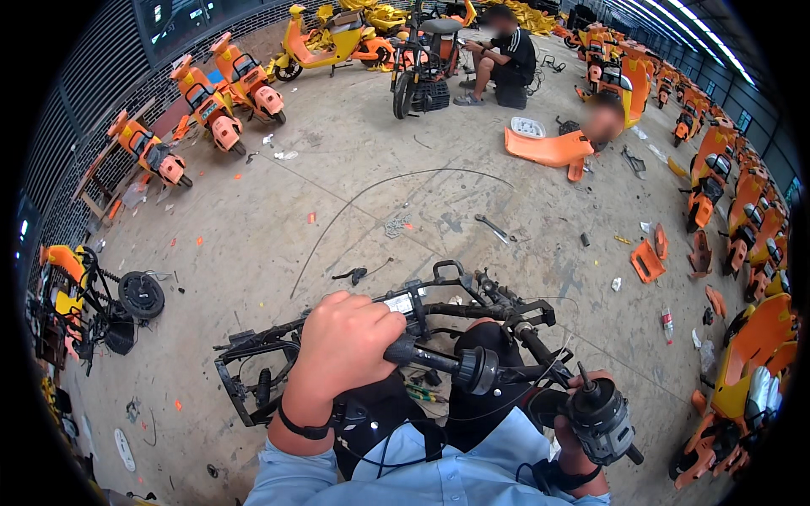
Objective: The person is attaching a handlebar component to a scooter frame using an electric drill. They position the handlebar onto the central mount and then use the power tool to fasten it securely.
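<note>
A stripped black scooter frame (447, 312) lies across the floor in front of me, between and beyond my knees. My left hand (350, 341) is wrapped round a black tubular part that looks like a handlebar grip (413, 352); a wide ribbed collar (478, 371) sits along it. At the lower right, my right hand (574, 443) closes round a grey and black power drill (601, 422), its thin bit angled upward beside the frame's tubing. Most of the right fingers are behind the tool. A thin cable crosses near it.
A wrench (492, 228), a long bent cable (363, 187) and a brake lever (350, 276) lie ahead. Orange panels (647, 261) are strewn to the right, by a row of scooters (751, 346). Another person (506, 59) crouches beside a partly stripped scooter (430, 59).
</note>
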Tool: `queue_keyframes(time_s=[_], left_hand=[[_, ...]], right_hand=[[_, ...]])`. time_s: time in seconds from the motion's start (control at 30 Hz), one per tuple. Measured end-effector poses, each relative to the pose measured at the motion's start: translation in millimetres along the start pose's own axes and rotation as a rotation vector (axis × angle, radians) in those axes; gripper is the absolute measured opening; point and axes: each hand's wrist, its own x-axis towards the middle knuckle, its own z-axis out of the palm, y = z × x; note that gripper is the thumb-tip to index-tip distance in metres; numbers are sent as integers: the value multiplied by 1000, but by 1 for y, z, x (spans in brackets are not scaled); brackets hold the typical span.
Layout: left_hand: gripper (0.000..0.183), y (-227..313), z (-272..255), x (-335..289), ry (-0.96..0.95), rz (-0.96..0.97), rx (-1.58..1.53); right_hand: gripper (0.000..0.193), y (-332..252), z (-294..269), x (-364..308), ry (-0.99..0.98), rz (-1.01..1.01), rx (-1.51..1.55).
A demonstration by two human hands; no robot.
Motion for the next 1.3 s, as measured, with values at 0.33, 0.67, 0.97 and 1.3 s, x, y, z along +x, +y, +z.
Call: queue_keyframes(time_s=[0.33,0.67,0.97,1.3], left_hand=[[29,3,-3,0,-50,-19,8],[24,1,1,0,-9,2,12],[29,3,-3,1,-26,-11,0],[30,3,-3,0,-41,-14,9]], right_hand=[[44,3,1,0,14,-20,-3],[47,-1,1,0,9,32,41],[48,9,0,2,32,-81,-12],[46,2,-1,4,18,-51,-6]])
